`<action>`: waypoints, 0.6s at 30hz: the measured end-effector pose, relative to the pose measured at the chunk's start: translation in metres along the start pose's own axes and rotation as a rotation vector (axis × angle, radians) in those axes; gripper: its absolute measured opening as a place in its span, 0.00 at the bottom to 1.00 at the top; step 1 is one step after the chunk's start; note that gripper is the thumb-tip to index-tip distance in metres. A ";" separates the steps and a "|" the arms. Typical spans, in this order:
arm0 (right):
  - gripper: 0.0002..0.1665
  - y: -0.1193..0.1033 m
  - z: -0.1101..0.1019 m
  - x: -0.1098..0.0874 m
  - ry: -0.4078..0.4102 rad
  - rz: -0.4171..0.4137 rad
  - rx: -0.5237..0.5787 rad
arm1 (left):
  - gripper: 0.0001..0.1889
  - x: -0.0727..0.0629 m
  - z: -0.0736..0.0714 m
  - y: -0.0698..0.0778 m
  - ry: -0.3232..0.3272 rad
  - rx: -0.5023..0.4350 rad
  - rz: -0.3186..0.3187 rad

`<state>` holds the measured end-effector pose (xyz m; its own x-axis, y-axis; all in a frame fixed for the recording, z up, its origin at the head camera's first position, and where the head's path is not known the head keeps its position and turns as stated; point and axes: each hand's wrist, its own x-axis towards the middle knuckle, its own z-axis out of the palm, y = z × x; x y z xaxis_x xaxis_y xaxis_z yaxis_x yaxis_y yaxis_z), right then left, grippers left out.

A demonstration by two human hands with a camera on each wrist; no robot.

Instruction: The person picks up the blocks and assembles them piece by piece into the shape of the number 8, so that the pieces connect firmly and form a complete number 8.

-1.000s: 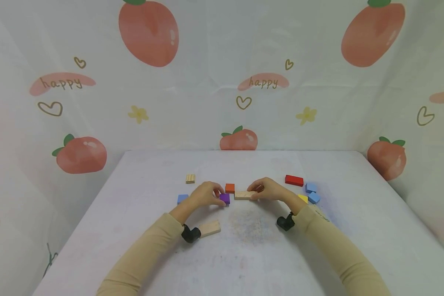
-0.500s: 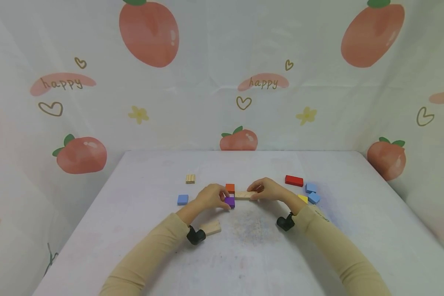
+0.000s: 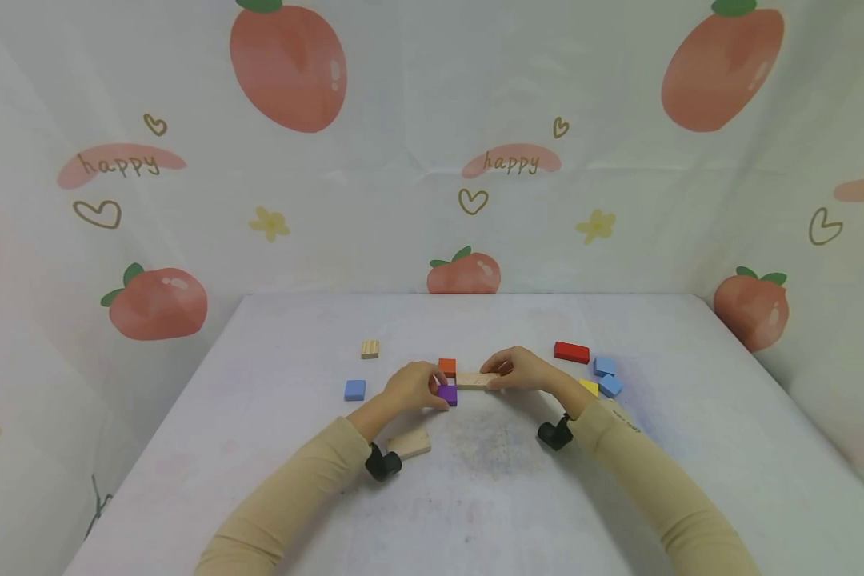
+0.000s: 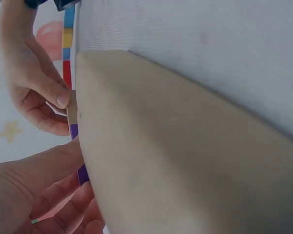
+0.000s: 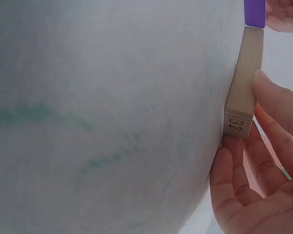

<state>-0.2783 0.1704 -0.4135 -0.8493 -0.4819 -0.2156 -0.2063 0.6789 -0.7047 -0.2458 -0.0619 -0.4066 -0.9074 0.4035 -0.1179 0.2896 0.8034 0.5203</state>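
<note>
Thumb and fingers of my left hand [image 3: 415, 386] pinch a small purple block [image 3: 448, 395], which lies at the near left corner of a plain wooden block [image 3: 473, 381]. My right hand [image 3: 520, 370] grips that wooden block near its right end; in the right wrist view the thumb lies along the wooden block [image 5: 245, 78] and its end bears the number 32. An orange-red block [image 3: 447, 367] sits at the far left corner of the wooden block, behind the purple one. In the left wrist view a large blurred wooden block [image 4: 151, 131] covers much of the scene.
Another wooden block [image 3: 410, 443] lies by the left wrist camera. Further left are a blue block [image 3: 355, 390] and a striped wooden block [image 3: 370, 350]. Right of the right hand lie a red block [image 3: 572, 352], two blue blocks [image 3: 604, 366] and a yellow block [image 3: 589, 388].
My left hand has moved slightly right and nearer with the purple block, bringing it to the wooden block's left end; over the last half second it barely moves. The right hand stays put.
</note>
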 end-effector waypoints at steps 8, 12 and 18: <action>0.16 0.000 0.000 0.000 0.004 0.010 0.007 | 0.19 0.000 0.001 0.000 -0.004 -0.001 -0.025; 0.16 0.000 0.000 0.000 0.000 0.004 0.005 | 0.20 -0.001 -0.001 0.000 -0.005 -0.008 -0.027; 0.16 0.001 0.000 0.001 0.002 0.005 0.001 | 0.20 -0.002 -0.004 0.000 -0.008 -0.015 -0.032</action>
<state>-0.2793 0.1706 -0.4142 -0.8510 -0.4779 -0.2176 -0.2019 0.6805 -0.7044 -0.2449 -0.0648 -0.4029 -0.9136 0.3813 -0.1412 0.2561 0.8092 0.5287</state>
